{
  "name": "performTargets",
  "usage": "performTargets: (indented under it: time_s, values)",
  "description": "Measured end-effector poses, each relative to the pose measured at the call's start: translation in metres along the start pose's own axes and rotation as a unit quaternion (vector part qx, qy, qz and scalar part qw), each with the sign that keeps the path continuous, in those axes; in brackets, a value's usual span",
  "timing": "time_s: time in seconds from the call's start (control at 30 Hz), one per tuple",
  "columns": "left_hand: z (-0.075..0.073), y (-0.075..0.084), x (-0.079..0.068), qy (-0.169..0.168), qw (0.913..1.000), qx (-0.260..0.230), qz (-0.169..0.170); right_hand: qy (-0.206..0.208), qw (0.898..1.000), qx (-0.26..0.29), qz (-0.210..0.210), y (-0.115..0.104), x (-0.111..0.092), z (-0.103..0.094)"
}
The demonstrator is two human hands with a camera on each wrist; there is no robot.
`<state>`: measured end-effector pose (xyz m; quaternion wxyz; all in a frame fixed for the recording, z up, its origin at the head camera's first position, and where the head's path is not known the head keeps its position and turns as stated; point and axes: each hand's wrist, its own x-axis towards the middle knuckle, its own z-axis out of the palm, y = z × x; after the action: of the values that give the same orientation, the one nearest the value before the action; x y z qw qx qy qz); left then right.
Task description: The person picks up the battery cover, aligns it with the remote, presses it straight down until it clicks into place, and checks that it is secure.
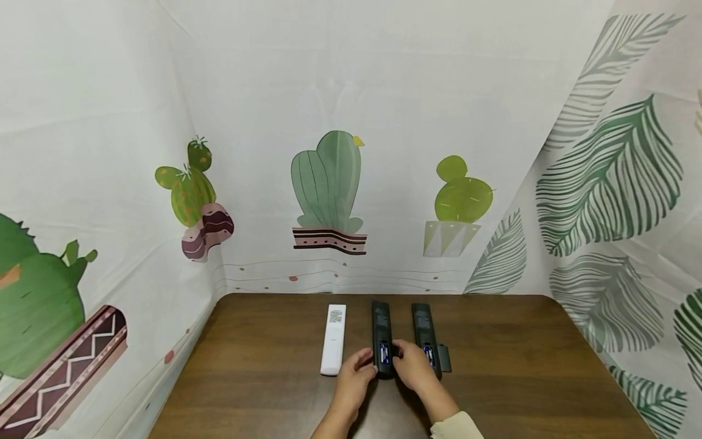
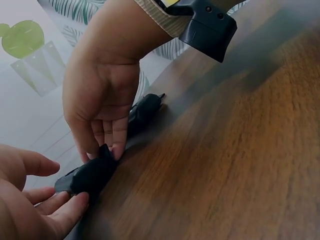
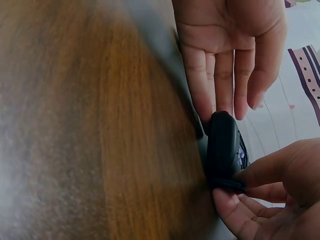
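Note:
A black remote control (image 1: 382, 338) lies back up on the table, batteries (image 1: 384, 353) showing in its uncovered compartment. My left hand (image 1: 353, 379) is at its left side; in the left wrist view, fingertips touch the remote's edge while the thumb stays apart from it. On the other side, my right hand (image 1: 415, 367) pinches a small dark battery cover (image 3: 229, 185) between thumb and finger, against the remote's side. The head view mostly hides that cover behind the fingers. Just right of this hand is a second black remote (image 1: 425, 326), also with batteries (image 1: 428, 352) exposed.
A white remote (image 1: 333, 341) lies face down to the left. Another dark battery cover (image 1: 444, 358) rests against the right side of the second black remote. The brown wooden table (image 1: 258, 360) ends at a white cloth backdrop (image 1: 395, 91) printed with cacti and leaves.

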<state>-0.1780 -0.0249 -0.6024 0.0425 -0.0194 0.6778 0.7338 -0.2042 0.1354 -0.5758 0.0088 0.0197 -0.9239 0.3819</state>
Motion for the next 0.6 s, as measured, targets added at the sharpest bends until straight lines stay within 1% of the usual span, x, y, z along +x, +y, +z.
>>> performTargets:
  time_s: [0.2, 0.37, 0.4, 0.6]
  values:
    - [0.003, 0.000, 0.005, 0.014, 0.9998, -0.012, -0.011, 0.000, 1.000, 0.000, 0.005, 0.001, 0.001, 0.003]
    - [0.002, 0.001, 0.008, 0.000, 0.9997, -0.004, -0.022, 0.000, 1.000, -0.003, 0.011, 0.000, 0.000, 0.004]
    - [0.002, 0.001, 0.009, -0.004, 0.9998, 0.002, -0.020, -0.001, 1.000, -0.003, 0.011, -0.001, 0.000, 0.004]
    - [0.002, 0.001, 0.013, -0.020, 0.9994, 0.013, -0.026, -0.001, 1.000, -0.003, 0.005, -0.001, -0.002, 0.001]
